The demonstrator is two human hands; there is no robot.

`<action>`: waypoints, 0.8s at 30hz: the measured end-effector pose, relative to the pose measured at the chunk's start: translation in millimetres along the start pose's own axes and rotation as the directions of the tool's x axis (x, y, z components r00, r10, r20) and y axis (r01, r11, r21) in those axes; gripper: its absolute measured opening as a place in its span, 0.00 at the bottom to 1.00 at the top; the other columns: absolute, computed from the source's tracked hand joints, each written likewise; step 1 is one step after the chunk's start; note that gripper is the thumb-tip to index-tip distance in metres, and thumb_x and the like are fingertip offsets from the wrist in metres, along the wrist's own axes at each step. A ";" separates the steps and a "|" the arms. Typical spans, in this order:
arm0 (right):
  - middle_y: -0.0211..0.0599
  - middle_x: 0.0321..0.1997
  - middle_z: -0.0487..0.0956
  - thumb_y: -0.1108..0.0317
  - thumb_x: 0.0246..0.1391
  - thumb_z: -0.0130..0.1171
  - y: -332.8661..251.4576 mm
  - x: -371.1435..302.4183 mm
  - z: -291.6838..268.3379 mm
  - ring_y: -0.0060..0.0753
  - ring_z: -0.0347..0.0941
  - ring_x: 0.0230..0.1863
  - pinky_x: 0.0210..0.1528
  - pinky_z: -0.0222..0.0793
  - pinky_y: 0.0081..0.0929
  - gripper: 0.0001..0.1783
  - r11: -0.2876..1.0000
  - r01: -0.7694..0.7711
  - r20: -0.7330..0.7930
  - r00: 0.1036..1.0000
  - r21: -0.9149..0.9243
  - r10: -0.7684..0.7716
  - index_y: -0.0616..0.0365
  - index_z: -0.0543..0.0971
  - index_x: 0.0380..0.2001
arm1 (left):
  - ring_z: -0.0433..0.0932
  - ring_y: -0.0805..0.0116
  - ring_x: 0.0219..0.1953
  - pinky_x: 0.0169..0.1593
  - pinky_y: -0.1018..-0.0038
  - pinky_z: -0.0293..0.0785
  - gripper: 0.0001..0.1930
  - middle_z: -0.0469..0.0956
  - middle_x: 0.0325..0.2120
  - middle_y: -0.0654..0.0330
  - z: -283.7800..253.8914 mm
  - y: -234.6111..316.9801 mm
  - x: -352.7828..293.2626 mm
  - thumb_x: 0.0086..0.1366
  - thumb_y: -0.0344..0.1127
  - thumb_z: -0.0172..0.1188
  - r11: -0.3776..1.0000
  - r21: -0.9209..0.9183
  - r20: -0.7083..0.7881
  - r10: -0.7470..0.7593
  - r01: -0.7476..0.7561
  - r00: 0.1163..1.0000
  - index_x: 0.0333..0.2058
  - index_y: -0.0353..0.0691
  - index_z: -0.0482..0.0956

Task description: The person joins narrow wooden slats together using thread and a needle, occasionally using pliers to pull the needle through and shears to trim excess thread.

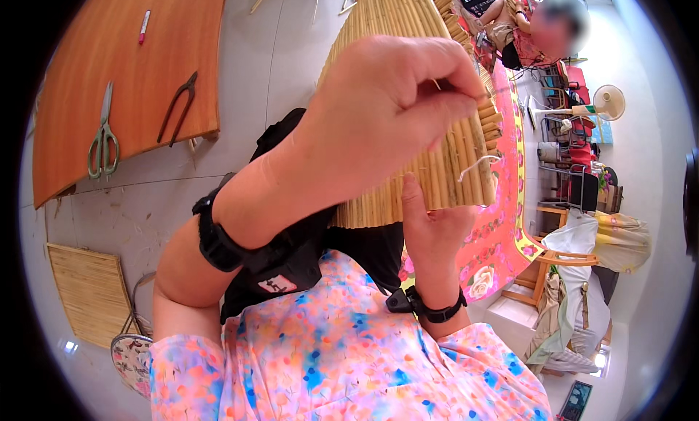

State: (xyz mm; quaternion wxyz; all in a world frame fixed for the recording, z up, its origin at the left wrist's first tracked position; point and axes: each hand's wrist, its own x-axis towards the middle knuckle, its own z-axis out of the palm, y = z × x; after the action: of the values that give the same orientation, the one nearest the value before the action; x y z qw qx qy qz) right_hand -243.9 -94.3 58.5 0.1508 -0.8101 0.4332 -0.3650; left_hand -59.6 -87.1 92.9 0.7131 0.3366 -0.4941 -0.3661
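A mat of thin tan bamboo-like sticks (397,17) lies over my lap, its rows of rods running away from me. My left hand (400,93) is raised above it, reaching across from the left, with thumb and forefinger pinched. A faint, thin needle-like piece (502,93) sticks out to the right of that pinch; its exact kind is unclear. Below, my right hand (439,235) grips the mat's near edge, thumb on top and the other fingers hidden underneath. A short white string (477,166) comes out of the mat near its right corner.
On the left, a brown wooden table (80,64) bears green-handled scissors (104,140), dark pincers (178,109) and a red-and-white marker (144,28). A pink floral cloth (502,224) spreads at right. Beyond are a wooden chair (561,259), a fan (608,103) and a seated person (535,38).
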 end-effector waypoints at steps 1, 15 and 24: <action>0.45 0.29 0.80 0.68 0.48 0.66 -0.7 0.1 -0.7 0.49 0.79 0.29 0.32 0.73 0.36 0.14 0.999 0.019 0.003 1.000 -0.046 -0.019 0.64 0.78 0.36 | 0.71 0.81 0.24 0.28 0.83 0.66 0.03 0.74 0.22 0.67 0.9 2.3 -2.1 0.62 0.21 0.57 1.000 -0.003 0.024 0.019 -0.019 1.000 0.34 0.31 0.78; 0.41 0.28 0.82 0.64 0.55 0.64 -1.1 -1.4 -14.5 0.25 0.78 0.29 0.31 0.71 0.24 0.14 0.976 -0.213 -0.113 0.969 0.057 0.218 0.68 0.80 0.35 | 0.73 0.80 0.25 0.29 0.84 0.69 0.03 0.74 0.25 0.65 0.8 -0.2 -16.5 0.65 0.21 0.56 0.997 -0.052 0.007 -0.049 0.049 0.999 0.37 0.31 0.76; 0.44 0.27 0.81 0.64 0.57 0.62 4.6 10.4 -14.1 0.27 0.77 0.25 0.26 0.69 0.25 0.14 0.995 -0.044 -0.231 0.971 0.089 0.063 0.67 0.80 0.36 | 0.74 0.78 0.25 0.30 0.83 0.69 0.03 0.74 0.27 0.62 4.9 -1.7 -18.1 0.65 0.19 0.55 0.998 -0.042 0.021 -0.034 0.035 0.999 0.37 0.30 0.75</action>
State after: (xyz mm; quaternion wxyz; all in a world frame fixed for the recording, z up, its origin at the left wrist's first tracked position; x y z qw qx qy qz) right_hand -253.1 -104.4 70.4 0.1424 -0.7427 0.4539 -0.4712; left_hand -69.0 -73.1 84.6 0.7086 0.3262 -0.4874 -0.3922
